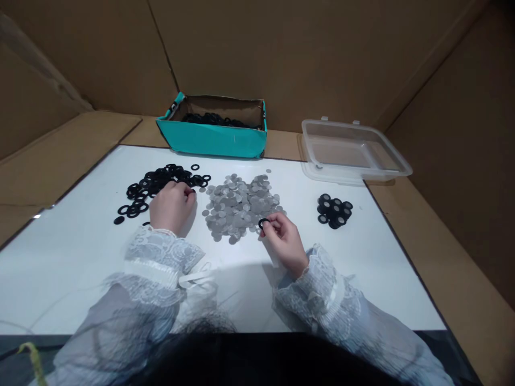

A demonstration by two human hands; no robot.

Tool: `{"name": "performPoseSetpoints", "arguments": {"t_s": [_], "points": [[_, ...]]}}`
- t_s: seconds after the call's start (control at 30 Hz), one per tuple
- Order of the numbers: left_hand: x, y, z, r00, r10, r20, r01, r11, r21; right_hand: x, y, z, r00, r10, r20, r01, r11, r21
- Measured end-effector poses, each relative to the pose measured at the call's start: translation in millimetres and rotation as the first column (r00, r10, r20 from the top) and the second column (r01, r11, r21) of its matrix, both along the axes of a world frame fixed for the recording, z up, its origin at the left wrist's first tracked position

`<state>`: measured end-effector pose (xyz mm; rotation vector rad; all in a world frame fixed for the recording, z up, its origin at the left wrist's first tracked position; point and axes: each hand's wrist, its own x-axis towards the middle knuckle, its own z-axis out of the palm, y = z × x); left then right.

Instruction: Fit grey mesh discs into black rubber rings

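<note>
My right hand (285, 240) pinches a black ring (260, 222) between thumb and fingertips. It is at the lower right edge of a heap of thin grey discs (237, 206) on the white table. My left hand (171, 208) is closed, its fingers bent down at the right side of a pile of black rings (155, 182). A dark bit shows by its fingertips, but I cannot make out what they grip. To the right lies a cluster of black rings with grey discs in their centres (335, 210), some stacked on others.
A teal box (213, 140) holding more black rings stands at the back. At the back right sits a clear plastic container (354, 174), overlapping the white tabletop (362, 284). Cardboard walls (306, 59) enclose the table at the back and sides.
</note>
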<state>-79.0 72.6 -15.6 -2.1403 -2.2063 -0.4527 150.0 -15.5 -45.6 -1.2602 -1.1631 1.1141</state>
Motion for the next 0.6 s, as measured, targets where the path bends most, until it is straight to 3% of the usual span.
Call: {"name": "performPoseSetpoints", "arguments": {"t_s": [0.13,0.43,0.6], "points": [[-0.6,1.6,-4.4,1.000,-0.009,0.006,0.009,1.000,-0.030,0.0,-1.2,1.3,1.000,0.011,0.001,-0.011,1.000,-0.002],[-3.2,1.9,-7.5,0.982,-0.179,0.061,0.183,0.980,-0.076,-0.8,-0.9,3.5,1.000,0.001,-0.020,-0.001,1.000,-0.011],[-3.1,4.1,-9.3,0.980,-0.179,0.087,0.184,0.982,-0.045,0.1,-1.7,3.8,1.000,0.016,-0.001,-0.016,1.000,-0.005]]}}
